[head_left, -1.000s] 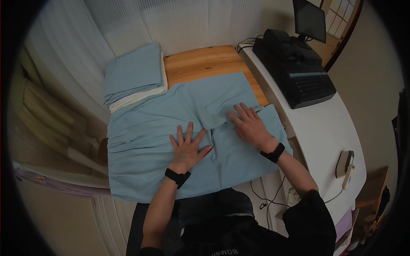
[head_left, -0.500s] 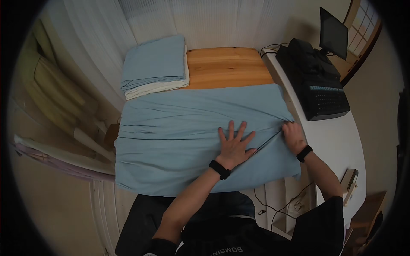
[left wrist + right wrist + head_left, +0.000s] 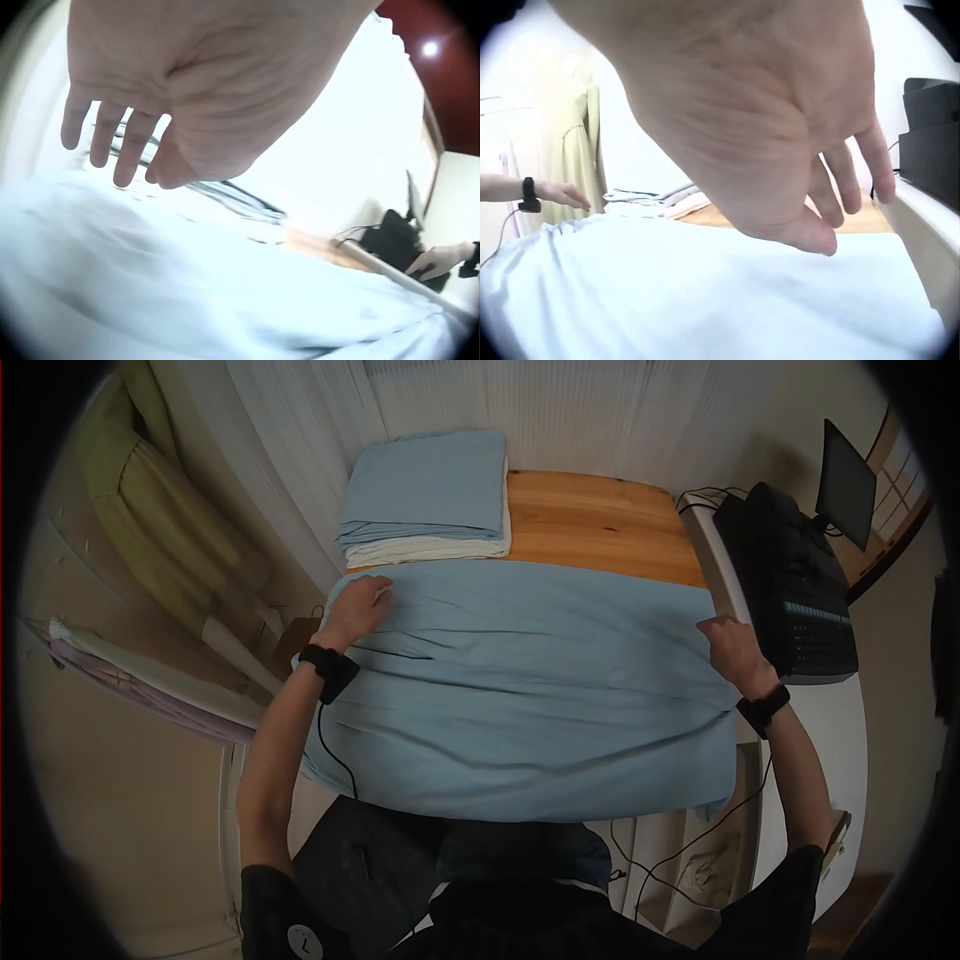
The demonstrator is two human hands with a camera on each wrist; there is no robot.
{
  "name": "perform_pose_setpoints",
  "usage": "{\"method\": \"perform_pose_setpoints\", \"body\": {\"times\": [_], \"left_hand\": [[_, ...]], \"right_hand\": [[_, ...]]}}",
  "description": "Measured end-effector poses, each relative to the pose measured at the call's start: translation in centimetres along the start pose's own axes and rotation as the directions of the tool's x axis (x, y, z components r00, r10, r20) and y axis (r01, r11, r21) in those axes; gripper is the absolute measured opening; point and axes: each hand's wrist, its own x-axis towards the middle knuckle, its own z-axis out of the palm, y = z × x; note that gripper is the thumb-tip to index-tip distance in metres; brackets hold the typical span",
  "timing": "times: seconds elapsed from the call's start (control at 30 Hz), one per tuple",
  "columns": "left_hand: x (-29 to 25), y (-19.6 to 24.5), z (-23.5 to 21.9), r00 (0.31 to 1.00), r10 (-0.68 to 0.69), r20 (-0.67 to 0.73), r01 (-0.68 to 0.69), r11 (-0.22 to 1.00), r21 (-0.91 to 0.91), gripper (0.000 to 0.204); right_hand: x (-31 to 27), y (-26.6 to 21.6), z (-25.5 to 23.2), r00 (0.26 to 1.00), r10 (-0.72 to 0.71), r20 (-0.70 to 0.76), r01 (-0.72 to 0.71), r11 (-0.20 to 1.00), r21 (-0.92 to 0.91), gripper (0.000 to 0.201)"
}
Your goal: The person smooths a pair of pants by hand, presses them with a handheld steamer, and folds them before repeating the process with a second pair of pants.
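Observation:
A light blue cloth (image 3: 540, 670) lies spread over the front of a wooden table (image 3: 600, 520), with creases running across it. My left hand (image 3: 355, 610) is over its far left corner. In the left wrist view the fingers (image 3: 135, 142) hang loosely above the cloth and hold nothing. At the opposite side, my right hand (image 3: 738, 652) is over the cloth's right edge. The right wrist view shows its fingers (image 3: 840, 184) relaxed, the cloth below them and nothing gripped.
A folded stack of blue and cream cloth (image 3: 425, 485) sits at the back left of the table. On the white counter (image 3: 840, 730) to the right stands a black cash register (image 3: 790, 580) with a screen. Garments (image 3: 170, 520) hang at the left, and cables (image 3: 700, 840) dangle below.
The left hand has moved from the cloth's middle to its far left corner. My right hand has released the cloth it pinched at the right edge. The cloth's overlapping fold has been spread out flatter.

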Motion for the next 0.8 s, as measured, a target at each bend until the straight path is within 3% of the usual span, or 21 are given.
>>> {"method": "perform_pose_setpoints", "body": {"times": [0.03,0.07,0.13,0.17,0.23,0.27,0.3,0.33,0.37,0.43,0.47,0.5,0.53,0.57,0.63,0.67,0.7,0.73,0.77,0.8], "left_hand": [[0.3,-3.6,-0.4,0.999,-0.037,-0.019,0.039,0.992,0.116,0.037],[0.7,-6.7,-0.6,0.999,-0.041,-0.019,0.043,0.992,0.122,0.037],[1.5,-11.3,-0.7,0.956,-0.29,0.05,0.286,0.956,0.063,0.05],[2.0,-12.9,-0.2,0.954,-0.297,0.048,0.294,0.954,0.063,0.05],[2.6,-15.4,0.8,0.901,-0.422,0.102,0.434,0.874,-0.218,0.065],[3.1,-16.8,1.3,0.894,-0.434,0.109,0.447,0.867,-0.22,0.065],[3.9,-18.3,1.5,0.891,-0.379,0.252,0.438,0.862,-0.256,0.07],[4.7,-18.8,1.4,0.869,-0.309,0.387,0.433,0.853,-0.292,0.075],[5.2,-19.2,1.4,0.859,-0.315,0.404,0.446,0.847,-0.288,0.075],[5.7,-16.8,-0.3,0.754,-0.439,0.489,0.515,0.857,-0.024,0.075],[5.8,-15.9,-1.3,0.747,-0.444,0.496,0.524,0.851,-0.027,0.075],[5.8,-15.1,-2.7,0.69,-0.473,0.547,0.537,0.842,0.051,0.071],[5.7,-14.9,-4.0,0.629,-0.506,0.59,0.543,0.829,0.132,0.067],[5.4,-14.8,-5.0,0.622,-0.517,0.588,0.552,0.822,0.139,0.067],[5.0,-14.8,-7.0,0.76,-0.381,0.526,0.325,0.925,0.2,0.053],[4.8,-14.9,-8.0,0.759,-0.389,0.521,0.332,0.921,0.204,0.053],[4.3,-15.4,-8.9,0.892,-0.288,0.348,0.24,0.955,0.176,0.044],[3.1,-15.0,-9.9,0.973,-0.168,0.156,0.141,0.975,0.171,0.035],[1.6,-14.7,-10.9,0.972,-0.181,0.152,0.153,0.972,0.179,0.035],[0.0,-13.0,-12.3,0.99,-0.136,0.033,0.129,0.98,0.15,0.028]], "right_hand": [[1.7,0.0,-0.2,0.99,-0.107,-0.096,0.112,0.993,0.045,0.033],[3.6,0.3,0.1,0.989,-0.111,-0.099,0.116,0.992,0.05,0.033],[7.4,0.7,1.5,0.998,0.026,0.064,-0.024,0.999,-0.025,0.045],[9.1,0.8,2.3,0.986,0.11,0.128,-0.104,0.993,-0.052,0.046],[11.2,1.0,3.1,0.98,0.125,0.154,-0.118,0.992,-0.054,0.046],[12.0,1.1,3.7,0.971,0.148,0.187,-0.14,0.989,-0.053,0.046],[12.7,1.5,4.5,0.97,0.136,0.2,-0.129,0.99,-0.051,0.046],[13.3,2.0,5.3,0.97,0.163,0.179,-0.147,0.984,-0.1,0.043],[13.5,2.3,6.3,0.968,0.192,0.161,-0.169,0.974,-0.148,0.04],[13.8,3.3,5.8,0.969,0.134,0.207,-0.103,0.983,-0.154,0.03],[14.0,3.6,5.5,0.959,0.126,0.252,-0.086,0.983,-0.163,0.027],[14.2,3.7,5.2,0.95,0.116,0.291,-0.07,0.984,-0.167,0.023],[14.2,4.1,5.0,0.951,0.105,0.292,-0.059,0.985,-0.161,0.023],[13.9,4.9,5.0,0.964,0.122,0.237,-0.111,0.992,-0.057,0.024],[13.1,6.6,4.3,0.976,0.136,0.172,-0.147,0.988,0.054,0.024],[12.4,7.4,3.8,0.978,0.19,0.087,-0.198,0.976,0.095,0.024],[11.5,7.6,3.1,0.97,0.243,0.008,-0.242,0.96,0.14,0.023],[10.3,7.0,1.8,0.973,0.231,0.007,-0.229,0.962,0.146,0.023],[8.7,6.0,0.4,0.952,0.294,-0.081,-0.272,0.94,0.205,0.022],[6.8,5.2,-0.4,0.918,0.361,-0.164,-0.311,0.912,0.269,0.02]]}}
